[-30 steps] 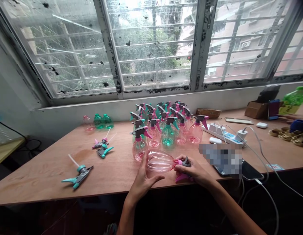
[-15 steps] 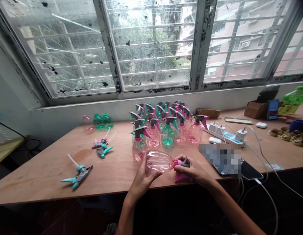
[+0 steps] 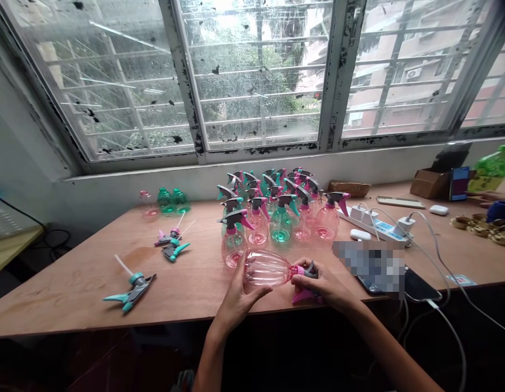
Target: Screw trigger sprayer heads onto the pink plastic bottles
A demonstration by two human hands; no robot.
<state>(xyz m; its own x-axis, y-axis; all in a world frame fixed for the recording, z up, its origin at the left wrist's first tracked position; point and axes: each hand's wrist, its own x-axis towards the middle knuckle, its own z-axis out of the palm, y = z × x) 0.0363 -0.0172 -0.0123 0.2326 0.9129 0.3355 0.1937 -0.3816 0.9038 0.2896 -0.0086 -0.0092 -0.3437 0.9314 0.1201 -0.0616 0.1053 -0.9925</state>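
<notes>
A clear pink spray bottle (image 3: 268, 269) lies on its side just above the wooden table (image 3: 85, 283) near its front edge. My left hand (image 3: 236, 296) grips the bottle's round base with fingers wrapped round it. My right hand (image 3: 324, 283) is closed on the pink and grey trigger head (image 3: 306, 270) at the bottle's neck. Behind them stands a cluster of several finished pink and green spray bottles (image 3: 277, 209).
Loose trigger heads lie at the left: a teal one (image 3: 132, 287) and two more (image 3: 171, 243). Capless bottles (image 3: 165, 201) stand by the wall. A power strip (image 3: 379, 227), cables, a phone (image 3: 419, 283) and a cardboard box (image 3: 432, 182) occupy the right side.
My left hand's fingers have shifted round the bottle's base and the bottle seems slightly turned. My right hand stays on the trigger head.
</notes>
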